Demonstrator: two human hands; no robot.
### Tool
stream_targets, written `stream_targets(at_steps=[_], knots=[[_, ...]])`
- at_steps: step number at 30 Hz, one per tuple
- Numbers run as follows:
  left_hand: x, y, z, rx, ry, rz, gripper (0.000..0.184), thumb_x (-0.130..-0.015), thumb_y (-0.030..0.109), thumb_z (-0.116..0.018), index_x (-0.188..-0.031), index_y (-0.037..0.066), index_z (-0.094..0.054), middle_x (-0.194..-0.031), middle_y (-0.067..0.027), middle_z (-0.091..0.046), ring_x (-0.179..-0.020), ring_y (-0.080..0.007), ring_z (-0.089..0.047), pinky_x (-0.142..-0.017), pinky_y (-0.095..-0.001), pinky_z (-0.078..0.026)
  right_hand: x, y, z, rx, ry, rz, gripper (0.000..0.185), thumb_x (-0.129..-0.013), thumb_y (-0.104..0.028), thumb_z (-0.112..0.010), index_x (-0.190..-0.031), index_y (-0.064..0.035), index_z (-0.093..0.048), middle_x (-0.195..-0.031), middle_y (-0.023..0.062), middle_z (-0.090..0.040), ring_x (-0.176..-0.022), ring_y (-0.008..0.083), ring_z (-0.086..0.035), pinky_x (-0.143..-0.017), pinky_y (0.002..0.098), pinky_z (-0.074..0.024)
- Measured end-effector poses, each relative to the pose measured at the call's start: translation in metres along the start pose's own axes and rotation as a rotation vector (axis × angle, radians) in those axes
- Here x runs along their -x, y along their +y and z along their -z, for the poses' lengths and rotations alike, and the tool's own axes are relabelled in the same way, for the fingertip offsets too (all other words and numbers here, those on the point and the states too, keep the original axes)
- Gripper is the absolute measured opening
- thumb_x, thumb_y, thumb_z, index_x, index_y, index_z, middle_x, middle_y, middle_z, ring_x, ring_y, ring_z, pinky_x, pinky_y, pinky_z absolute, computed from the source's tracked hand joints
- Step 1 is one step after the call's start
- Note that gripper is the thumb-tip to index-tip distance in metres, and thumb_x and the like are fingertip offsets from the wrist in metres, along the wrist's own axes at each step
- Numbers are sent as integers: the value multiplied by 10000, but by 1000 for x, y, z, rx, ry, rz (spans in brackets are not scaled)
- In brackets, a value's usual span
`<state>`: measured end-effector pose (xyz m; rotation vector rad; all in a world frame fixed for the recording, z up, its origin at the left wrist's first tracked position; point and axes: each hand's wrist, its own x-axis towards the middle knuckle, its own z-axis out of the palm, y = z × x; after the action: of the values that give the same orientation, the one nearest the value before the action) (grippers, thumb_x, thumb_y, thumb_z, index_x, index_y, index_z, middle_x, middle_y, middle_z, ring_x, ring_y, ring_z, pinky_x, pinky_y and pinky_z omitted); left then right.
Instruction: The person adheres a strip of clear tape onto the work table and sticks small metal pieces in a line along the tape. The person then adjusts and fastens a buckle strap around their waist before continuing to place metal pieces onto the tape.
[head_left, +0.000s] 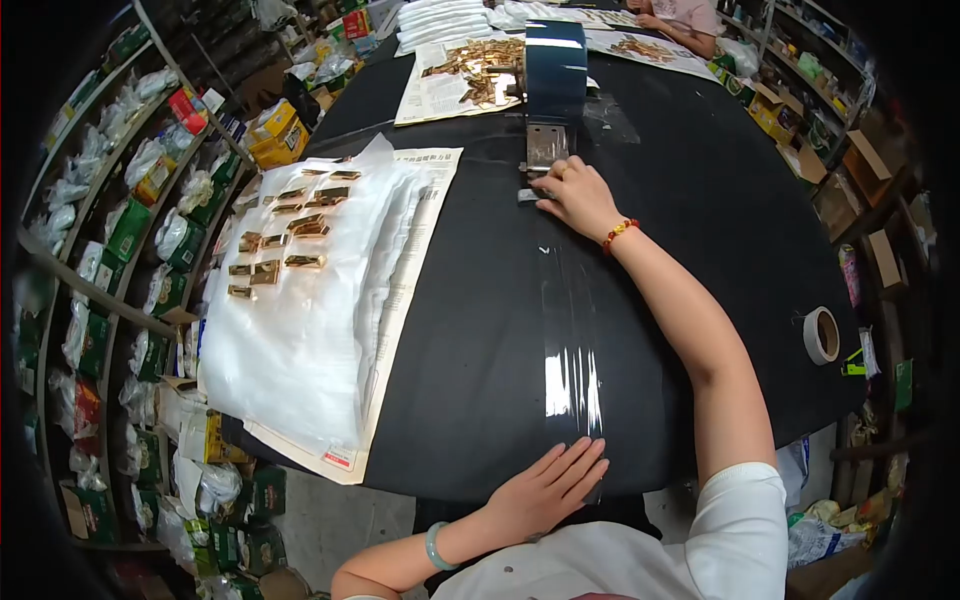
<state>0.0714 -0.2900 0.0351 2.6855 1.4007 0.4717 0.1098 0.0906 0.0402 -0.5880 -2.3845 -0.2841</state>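
A long strip of clear tape lies on the black table, running toward me from the tape dispenser's metal front. My left hand rests flat with fingers stretched out at the near end of this strip. At the far end, my right hand is closed, thumb and fingers together, just in front of the metal plate of the dispenser. What those fingers pinch is hidden. Behind the plate stands a large dark blue roll. A small pale piece shows beside my right fingertips.
To the left, gold-coloured metal pieces lie on stacked white sheets over newspaper. More gold pieces sit farther back. A white tape roll is at right. Another person is at the far end; loaded shelves flank the table.
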Motion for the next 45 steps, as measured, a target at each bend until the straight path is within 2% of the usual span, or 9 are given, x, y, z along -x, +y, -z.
stream_targets(at_steps=[6,11,15,18,20,26,31,36,45], knots=[[10,4,0,17,-60,-28,577,-875,234,-535,-1393,26,-390,-1478,-146,-355,-1377,-243,-334,-1096,-371,-296,16,45,-8,-303,-24,-500,259,-857,-209,-632,-1055,-41,-618,-956,88,-604,-800,235,-585,-733,320,-478],[1,-19,44,215,-146,-162,633,-841,248,-574,-1402,31,-378,-1470,-154,-363,-1379,-242,-331,-1094,-384,-295,16,49,-23,-538,-57,-539,258,-866,-211,-619,-1028,-10,-619,-941,110,-625,-796,219,-587,-729,308,-471],[-60,-107,78,581,134,182,501,-823,142,-587,-1281,-21,-462,-1316,-193,-484,-1133,-331,-530,-954,-362,-439,14,49,-32,-500,-104,-561,266,-867,-227,-625,-1010,-2,-626,-941,117,-633,-794,219,-592,-723,308,-470],[-122,-201,53,1115,413,697,431,-930,214,-477,-1293,-18,-465,-1159,-136,-558,-922,-177,-538,-821,-270,-442,9,49,-36,-494,-106,-547,268,-867,-234,-627,-1000,-1,-632,-919,118,-640,-774,218,-594,-707,308,-468],[-162,-281,16,1215,613,846,440,-927,295,-538,-1299,63,-494,-1190,-84,-544,-1014,-156,-516,-890,-262,-396,11,49,-34,-502,-87,-526,266,-866,-236,-627,-993,-3,-640,-873,116,-647,-736,218,-594,-680,310,-467],[-252,-370,17,1416,823,874,434,-930,346,-514,-1236,39,-515,-1093,-142,-621,-958,-219,-596,-807,-263,-464,12,44,-27,-561,-84,-645,259,-839,-277,-640,-954,-48,-673,-777,105,-666,-685,277,-621,-656,351,-483],[-292,-375,55,1754,606,718,325,-934,342,-485,-1075,73,-602,-1029,-145,-667,-877,-255,-652,-755,-317,-518,12,43,-26,-575,-47,-628,240,-846,-230,-651,-936,-7,-664,-675,84,-634,-568,204,-557,-575,302,-441],[-317,-400,53,1808,731,443,483,-952,437,-274,-1082,82,-574,-1054,-178,-637,-963,-267,-631,-773,-365,-508,9,40,-20,-584,-65,-663,230,-832,-224,-662,-915,-9,-670,-676,76,-627,-569,189,-549,-565,290,-431],[-334,-366,67,1692,935,546,425,-923,300,-245,-1032,85,-595,-940,-118,-648,-792,-230,-622,-696,-339,-502,10,40,-20,-598,12,-674,208,-824,-198,-664,-907,-7,-670,-660,70,-611,-551,171,-523,-550,275,-416]])
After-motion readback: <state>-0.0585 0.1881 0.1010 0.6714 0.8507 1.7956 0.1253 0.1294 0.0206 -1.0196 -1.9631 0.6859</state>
